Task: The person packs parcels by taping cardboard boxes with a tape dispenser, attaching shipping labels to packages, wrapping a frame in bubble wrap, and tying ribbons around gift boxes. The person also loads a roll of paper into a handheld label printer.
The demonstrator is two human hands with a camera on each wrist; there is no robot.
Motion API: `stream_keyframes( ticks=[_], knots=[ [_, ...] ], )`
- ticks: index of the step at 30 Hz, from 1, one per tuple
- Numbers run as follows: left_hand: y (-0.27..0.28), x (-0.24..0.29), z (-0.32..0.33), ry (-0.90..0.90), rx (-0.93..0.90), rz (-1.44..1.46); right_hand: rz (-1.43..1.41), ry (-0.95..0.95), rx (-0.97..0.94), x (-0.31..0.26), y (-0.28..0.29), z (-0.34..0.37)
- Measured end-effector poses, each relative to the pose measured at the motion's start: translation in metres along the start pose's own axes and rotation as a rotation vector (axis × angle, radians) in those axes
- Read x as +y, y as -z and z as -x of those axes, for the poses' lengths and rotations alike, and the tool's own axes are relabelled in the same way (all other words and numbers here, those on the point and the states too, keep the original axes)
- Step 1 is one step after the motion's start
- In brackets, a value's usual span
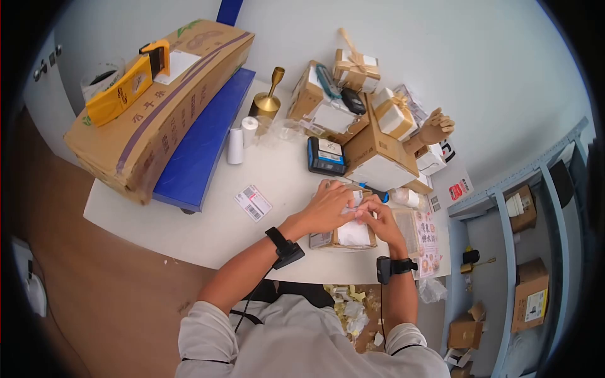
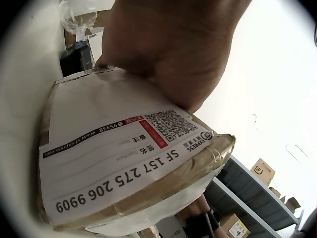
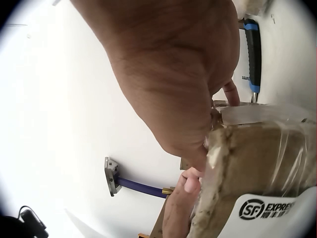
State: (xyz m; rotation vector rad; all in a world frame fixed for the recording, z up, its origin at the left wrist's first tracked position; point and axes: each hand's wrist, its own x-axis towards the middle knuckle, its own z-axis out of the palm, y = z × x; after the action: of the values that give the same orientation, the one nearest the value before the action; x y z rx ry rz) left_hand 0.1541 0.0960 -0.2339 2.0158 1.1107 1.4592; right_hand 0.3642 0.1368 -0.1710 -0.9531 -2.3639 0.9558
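Observation:
A small taped cardboard box (image 1: 321, 240) lies close to the table's front edge, under both hands. Its white SF Express label (image 2: 99, 153) faces the left wrist camera, and clear tape wraps its edges. My left hand (image 1: 326, 209) reaches over the box with bent fingers gripping its upper part. From the other side my right hand (image 1: 382, 222) grips it too, thumb and fingers curled at the top. The fingertips of both hands meet over the far half of the label. In the right wrist view the right hand (image 3: 173, 74) hides most of that contact.
A loose printed label (image 1: 254, 203) lies left of the box. Behind stand a black-and-blue device (image 1: 326, 157), stacked cartons (image 1: 384, 154) and a wooden hand model (image 1: 437, 129). A black-and-blue handled tool (image 3: 253, 54) lies just beyond the box. Paper rolls (image 1: 235, 148) and a long carton (image 1: 183, 107) stand left.

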Motion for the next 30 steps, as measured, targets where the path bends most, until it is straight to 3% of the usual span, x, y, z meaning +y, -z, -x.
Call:
stream_keyframes(
  ticks=[3, 6, 10, 14, 18, 22, 24, 28, 30],
  knots=[
    [0.004, 0.002, -0.001, -0.042, -0.121, -0.08, -0.195, -0.178, -0.026, 0.011, 0.004, 0.003],
    [-0.003, 0.003, 0.001, -0.07, -0.102, -0.153, -0.311, -0.255, -0.023, 0.0, 0.008, -0.002],
    [-0.001, 0.008, 0.001, -0.048, -0.122, -0.133, -0.167, -0.137, -0.168, 0.0, 0.022, -0.01],
    [0.005, 0.013, -0.002, -0.014, -0.163, -0.082, -0.211, -0.202, -0.095, -0.001, 0.017, -0.01],
    [0.01, 0.009, -0.003, 0.014, -0.197, 0.04, -0.158, -0.161, -0.052, 0.014, 0.018, -0.006],
    [0.016, 0.027, -0.011, 0.116, -0.189, 0.047, -0.237, 0.017, -0.008, 0.032, 0.015, -0.012],
    [0.017, 0.033, -0.011, 0.153, -0.205, 0.041, -0.235, 0.195, -0.013, 0.035, 0.015, -0.016],
    [0.02, 0.036, -0.01, 0.319, -0.239, 0.038, -0.245, 0.239, -0.01, 0.033, 0.015, -0.011],
    [0.021, 0.036, -0.011, 0.301, -0.25, -0.048, -0.287, 0.262, 0.031, 0.037, 0.006, -0.009]
  ],
)
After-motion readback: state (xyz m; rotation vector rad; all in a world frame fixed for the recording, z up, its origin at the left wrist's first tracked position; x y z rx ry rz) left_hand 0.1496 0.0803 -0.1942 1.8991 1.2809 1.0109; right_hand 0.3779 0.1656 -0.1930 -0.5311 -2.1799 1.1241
